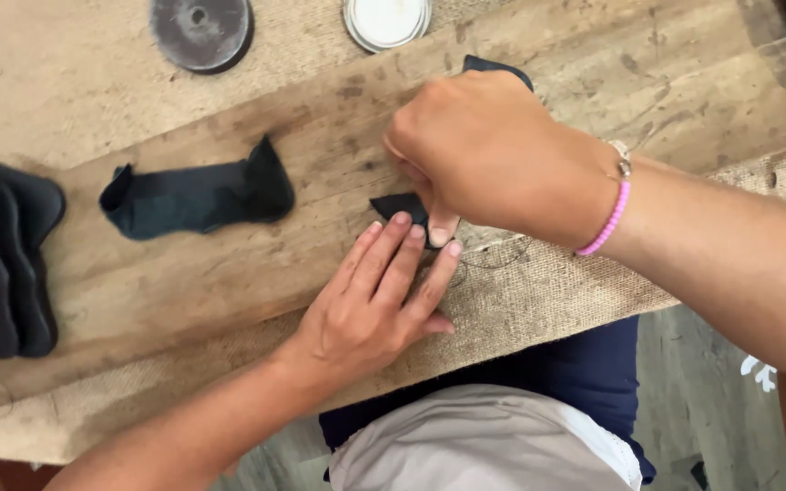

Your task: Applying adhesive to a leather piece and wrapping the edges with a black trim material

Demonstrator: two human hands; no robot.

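A dark fabric piece [399, 206] lies on a worn wooden board [229, 282], mostly hidden under my hands; its far end [495, 65] peeks out behind my right fist. My right hand [484, 155], with a pink bead bracelet at the wrist, is closed in a fist over the piece, thumb pointing down against it. My left hand [377, 295] lies flat, fingers straight and together, fingertips pressing the near corner of the same piece. A thin dark thread [493, 259] curls on the burlap just right of my left hand.
Another curled dark fabric piece [195, 195] lies on the board to the left. A stack of dark pieces [4, 259] sits at the left edge. Two round lids, one dark [201, 30] and one white [387, 20], rest on burlap [548, 291] at the back.
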